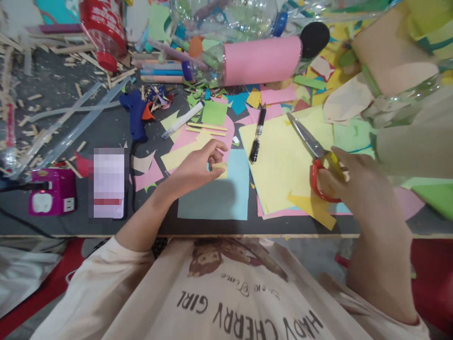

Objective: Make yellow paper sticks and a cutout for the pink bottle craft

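Observation:
My right hand (357, 184) grips the red and yellow handles of a pair of scissors (309, 137). Their blades are together and point up and left over a stack of pale yellow paper (283, 141). Fingers curled, my left hand (201, 165) pinches a small yellow piece of paper (221, 173), partly hidden by the thumb. Beneath that hand lies a light blue sheet (215, 203). A black pen (259, 132) rests on the yellow stack, between my hands. Near my right wrist is a darker yellow scrap (314, 210).
A blue glue gun (136, 113), a phone (109, 182) and a purple charging box (53, 191) are at left. At the back lie a pink-wrapped bottle (262, 60) and a red-labelled bottle (102, 30). Glue sticks, wood bits and paper scraps litter the table.

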A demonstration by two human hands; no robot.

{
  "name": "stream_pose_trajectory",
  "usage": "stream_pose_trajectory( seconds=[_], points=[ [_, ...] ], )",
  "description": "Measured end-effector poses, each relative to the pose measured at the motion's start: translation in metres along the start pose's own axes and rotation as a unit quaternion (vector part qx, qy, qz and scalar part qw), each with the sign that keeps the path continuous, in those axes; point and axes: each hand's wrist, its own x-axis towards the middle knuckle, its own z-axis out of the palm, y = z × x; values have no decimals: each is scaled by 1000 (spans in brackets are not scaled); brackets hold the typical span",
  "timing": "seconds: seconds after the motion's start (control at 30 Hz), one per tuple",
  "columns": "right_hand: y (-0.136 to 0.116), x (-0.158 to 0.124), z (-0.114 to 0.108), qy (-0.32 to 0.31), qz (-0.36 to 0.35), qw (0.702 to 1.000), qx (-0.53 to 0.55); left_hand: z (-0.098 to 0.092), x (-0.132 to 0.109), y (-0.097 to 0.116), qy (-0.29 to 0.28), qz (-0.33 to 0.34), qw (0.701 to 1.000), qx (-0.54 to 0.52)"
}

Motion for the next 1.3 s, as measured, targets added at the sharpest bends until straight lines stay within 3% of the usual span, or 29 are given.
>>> stream_pose_trajectory(
  seconds=[0.1, 0.13, 0.17, 0.27, 0.33, 0.43, 0.53, 0.63, 0.7, 0.8, 1.07, 1.3],
  points=[
    [-26, -1, -5, 59, -12, 994, 86, 8, 0, -1, -21, 19, 990, -140],
    [-39, 0, -5, 52, -29, 985, 161, 11, 0, -1, -23, 18, 984, -173],
    [-52, 1, -3, 7, -42, 970, 241, 13, 1, -1, -25, 15, 979, -200],
    [-92, 8, 10, -145, -68, 889, 430, 16, 3, -1, -29, 5, 971, -238],
    [-115, 16, 22, -196, -82, 840, 499, 16, 4, -1, -20, 5, 970, -242],
    [-137, 27, 38, -207, -100, 788, 571, 14, 4, 0, 16, 5, 971, -238],
    [-144, 31, 50, -206, -71, 734, 643, 15, 3, 3, 39, -11, 964, -264],
    [-143, 30, 57, -191, -37, 689, 698, 17, 2, 6, -11, -66, 942, -328],
    [-141, 29, 60, -187, -28, 680, 709, 18, 2, 8, -51, -113, 930, -346],
    [-137, 29, 61, -188, -26, 688, 700, 17, 2, 7, -59, -150, 931, -329],
    [-129, 37, 62, -142, -46, 717, 680, 18, 0, 7, -50, -125, 941, -311],
    [-129, 38, 64, -152, -50, 705, 691, 18, 0, 3, -45, -115, 950, -286]
  ],
)
